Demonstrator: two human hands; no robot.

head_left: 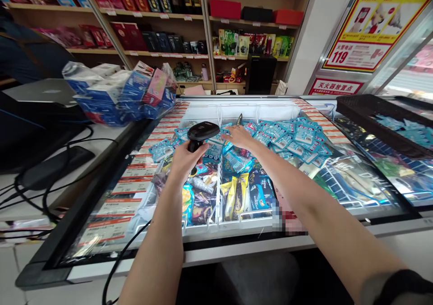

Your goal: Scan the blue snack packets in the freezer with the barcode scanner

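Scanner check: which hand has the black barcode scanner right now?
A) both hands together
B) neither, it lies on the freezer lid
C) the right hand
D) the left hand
D: the left hand is closed around the handle of the black scanner, its head raised over the open freezer, while the right hand lies flat on the blue packets farther in.

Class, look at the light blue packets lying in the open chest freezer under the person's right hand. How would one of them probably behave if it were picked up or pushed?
The light blue packets look thin and flat, so probably light and somewhat floppy. Their glossy wrappers suggest they slide easily over one another when the right hand pushes. Piled loosely, neighbours would likely shift too; flat shapes should not roll.
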